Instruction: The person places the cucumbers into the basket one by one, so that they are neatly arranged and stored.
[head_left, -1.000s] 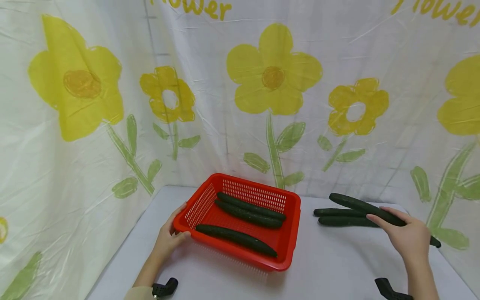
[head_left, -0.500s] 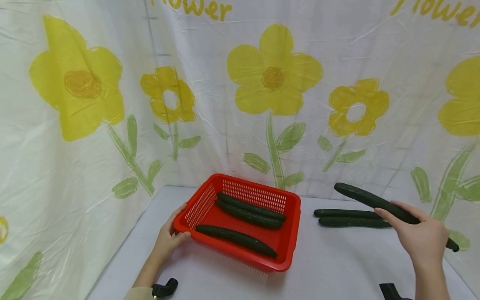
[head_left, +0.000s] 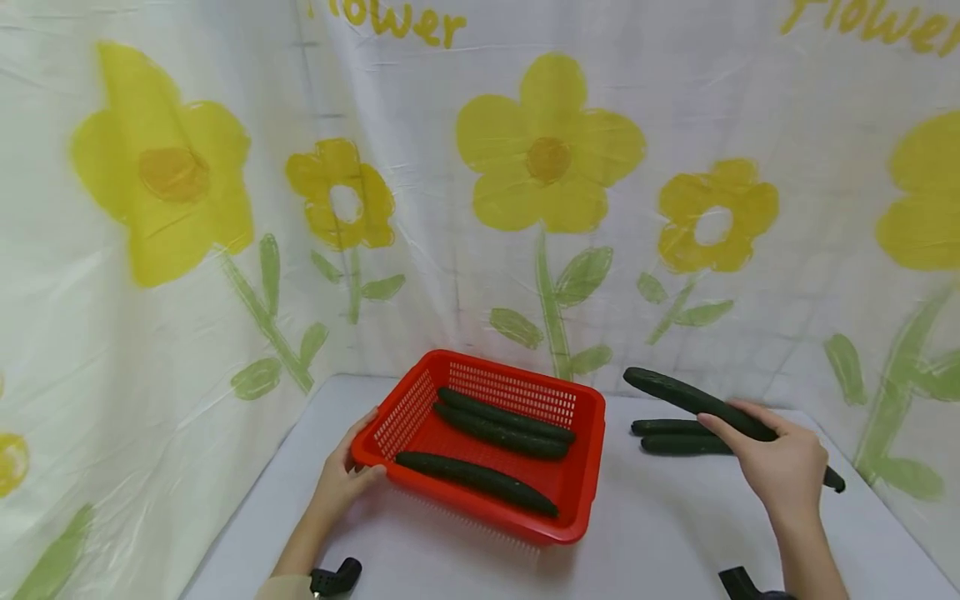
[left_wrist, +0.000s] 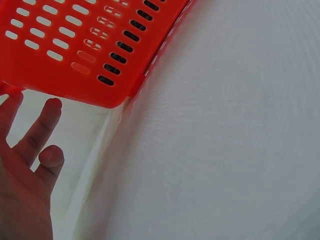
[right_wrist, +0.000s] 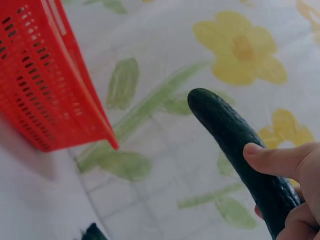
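My right hand [head_left: 783, 467] grips a dark green cucumber [head_left: 675, 393] and holds it tilted above the table, its far end pointing up and left. Two more cucumbers [head_left: 678, 444] lie side by side on the table just behind and below it, partly hidden by the hand. At the left, my left hand [head_left: 337, 483] holds the near left corner of a red plastic basket [head_left: 450, 495], thumb at the front rim. Three cucumbers [head_left: 502, 435] lie inside, two together at the back and one along the front. In the left wrist view, several fingers [left_wrist: 37, 135] extend below the basket's rim.
A white-covered table [head_left: 645, 533] carries everything. Behind it hangs a white curtain [head_left: 442, 275] printed with yellow flowers, close to the table's back edge. Black wrist devices [head_left: 337, 575] show on both forearms.
My right hand has lifted the cucumber off the pair on the table, first drifting right, then moving left toward the basket. My left hand and the basket stay in place.
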